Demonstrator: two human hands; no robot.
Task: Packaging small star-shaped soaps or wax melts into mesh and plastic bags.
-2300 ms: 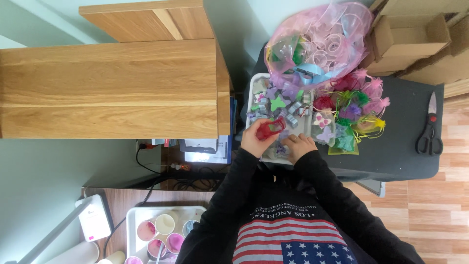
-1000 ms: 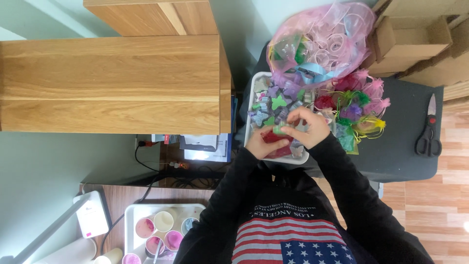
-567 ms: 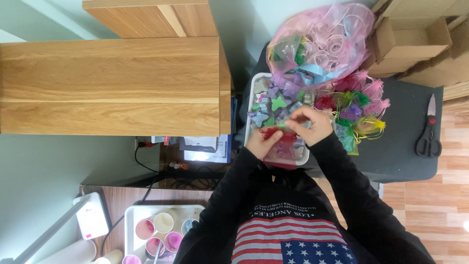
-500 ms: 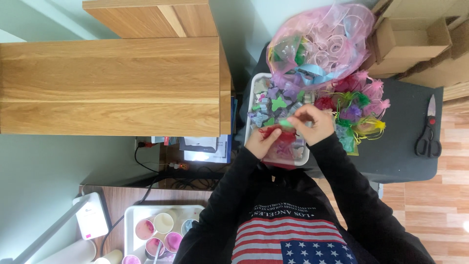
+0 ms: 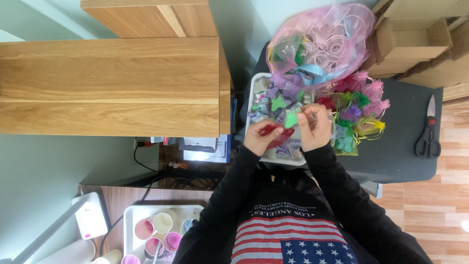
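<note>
A small red translucent piece (image 5: 274, 135), flat and glossy, sits a little right of the frame's centre, pinched in the left hand (image 5: 261, 138), whose fingers are curled closed around it. Just beside it, the right hand (image 5: 315, 128) is closed on a small light-green flat cut-out (image 5: 292, 119), held at the fingertips; the two hands nearly meet above a shallow white tray (image 5: 256, 83). The tray is filled with a heap of small purple, green and grey shaped pieces (image 5: 276, 103); what they are made of cannot be told.

Above the tray, in the upper right of the frame, lies a sheer pink bag stuffed with curled ribbon loops (image 5: 320, 41). To the right of the hands is a bundle of pink, purple and green feathery tufts with yellow strands (image 5: 359, 105). All of this rests on a dark grey table (image 5: 403, 142), and a pair of black-handled scissors (image 5: 427, 132) lies near its right edge, well apart from the hands. Brown cardboard boxes (image 5: 415, 39) stand at the upper right corner.

The left half of the frame is taken by a light wooden cabinet (image 5: 112, 83). At the lower left, a white tray of paint cups with pink residue (image 5: 159, 227) sits on a wooden surface, beside a white lamp base (image 5: 89, 215).
</note>
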